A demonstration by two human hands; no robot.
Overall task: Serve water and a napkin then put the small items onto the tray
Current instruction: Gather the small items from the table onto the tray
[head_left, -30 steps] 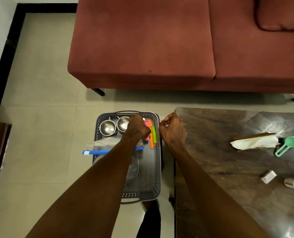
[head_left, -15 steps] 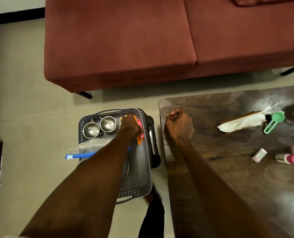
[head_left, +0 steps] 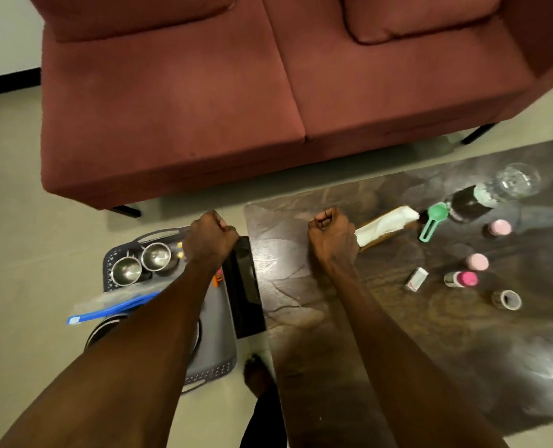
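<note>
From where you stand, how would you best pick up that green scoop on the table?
Probably by its long handle, coming down from above. The green scoop lies flat on the dark table, its handle pointing toward the person and free of neighbours. Its round bowl sits close against the dark-labelled bottle, leaving little room for fingers there. The right hand is nearer.

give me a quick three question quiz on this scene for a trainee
1. True or false: the two steel cups stand on the table.
2. Which lies nearest the right hand? A) napkin holder B) roll of tape C) small white box
3. Fill in: the green scoop lies beside the ____ bottle.

Key: 1 false, they are in the grey tray on the floor. 2 A. 3 lying clear.
</note>
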